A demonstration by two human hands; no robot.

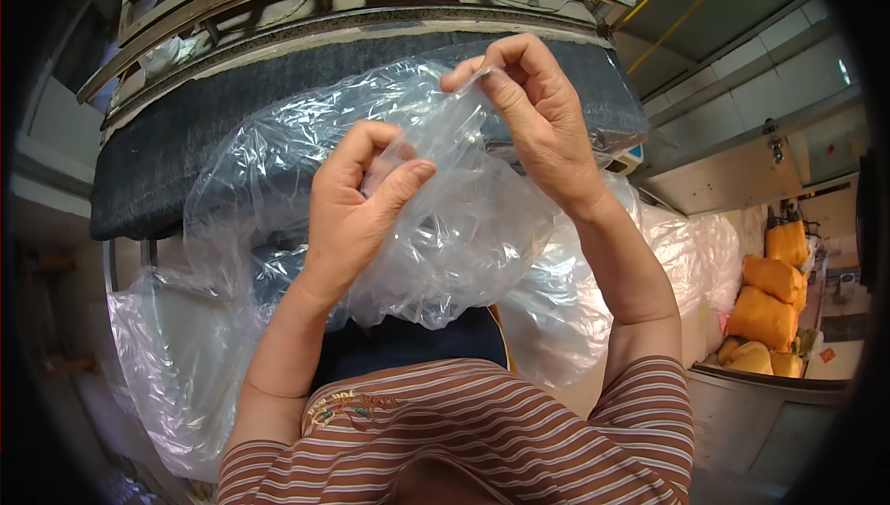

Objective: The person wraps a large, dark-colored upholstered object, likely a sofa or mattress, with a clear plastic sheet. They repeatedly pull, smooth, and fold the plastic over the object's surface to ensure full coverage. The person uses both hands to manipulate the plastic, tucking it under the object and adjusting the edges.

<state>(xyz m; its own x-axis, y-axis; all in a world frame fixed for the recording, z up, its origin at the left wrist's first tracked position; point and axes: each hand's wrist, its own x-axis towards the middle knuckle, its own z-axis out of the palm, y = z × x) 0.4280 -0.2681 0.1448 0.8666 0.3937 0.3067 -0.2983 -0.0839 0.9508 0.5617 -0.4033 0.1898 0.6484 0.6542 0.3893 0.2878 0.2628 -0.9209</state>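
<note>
Left hand (357, 204): pinched a fold of the clear plastic bag (464, 246), chest-high.
Right hand (533, 107): pinched the bag's upper edge.
Advice: rub layers apart gently, avoiding tears.
Behind: dark padded counter (167, 153).

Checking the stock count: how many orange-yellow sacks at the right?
5 visible: top one, one below it, the largest, two low ones. More may be hidden behind.
</note>
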